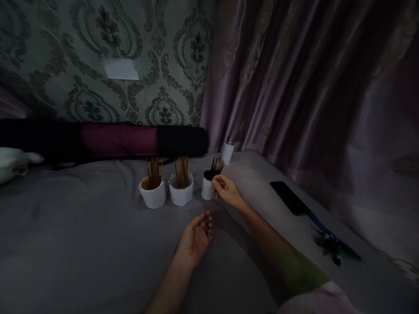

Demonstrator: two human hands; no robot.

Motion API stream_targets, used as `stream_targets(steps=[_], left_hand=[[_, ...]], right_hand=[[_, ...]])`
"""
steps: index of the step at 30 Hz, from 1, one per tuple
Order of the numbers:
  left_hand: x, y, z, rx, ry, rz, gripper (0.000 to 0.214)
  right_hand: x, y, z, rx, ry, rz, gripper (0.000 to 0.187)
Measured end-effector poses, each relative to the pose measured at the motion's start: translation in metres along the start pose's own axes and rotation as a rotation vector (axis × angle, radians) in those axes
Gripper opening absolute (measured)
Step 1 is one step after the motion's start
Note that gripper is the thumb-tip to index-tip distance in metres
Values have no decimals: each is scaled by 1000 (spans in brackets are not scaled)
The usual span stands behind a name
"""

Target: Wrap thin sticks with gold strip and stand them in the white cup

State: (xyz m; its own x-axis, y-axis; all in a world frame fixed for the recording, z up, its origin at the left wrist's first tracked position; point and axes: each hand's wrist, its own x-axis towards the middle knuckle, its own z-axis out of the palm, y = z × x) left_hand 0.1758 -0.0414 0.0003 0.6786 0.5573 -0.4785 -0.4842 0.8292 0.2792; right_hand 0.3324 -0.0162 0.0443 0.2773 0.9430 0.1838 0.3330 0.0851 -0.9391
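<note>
My right hand (229,192) is at the small white-wrapped cup (207,190) with a dark inside. Its thumb and fingertips are pinched together by the cup's right side; what is between them, if anything, I cannot make out. Thin brown sticks (217,165) lean out of that cup behind my fingers. Palm up and fingers loosely bent, my left hand (196,240) hovers nearer to me with nothing in it. To the left stand two wider white-wrapped cups, a middle one (182,196) and a left one (154,195), both with upright brown sticks.
Farther back, a slim white container (228,152) holds thin sticks by the curtain (248,78). A black phone (290,198) lies on the right of the grey sheet (81,244), near a dark bunch of keys (334,246). A black and maroon roll (121,139) lies along the wall.
</note>
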Motion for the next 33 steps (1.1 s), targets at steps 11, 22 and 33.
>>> stream_targets(steps=[11, 22, 33], left_hand=[[-1, 0, 1, 2, 17, -5, 13], [0, -1, 0, 8, 37, 10, 11], [-1, -3, 3, 30, 94, -1, 13]], right_hand=[[3, 0, -2, 25, 51, 41, 20], [9, 4, -11, 18, 132, 44, 19], [32, 20, -44, -64, 297, 8, 17]])
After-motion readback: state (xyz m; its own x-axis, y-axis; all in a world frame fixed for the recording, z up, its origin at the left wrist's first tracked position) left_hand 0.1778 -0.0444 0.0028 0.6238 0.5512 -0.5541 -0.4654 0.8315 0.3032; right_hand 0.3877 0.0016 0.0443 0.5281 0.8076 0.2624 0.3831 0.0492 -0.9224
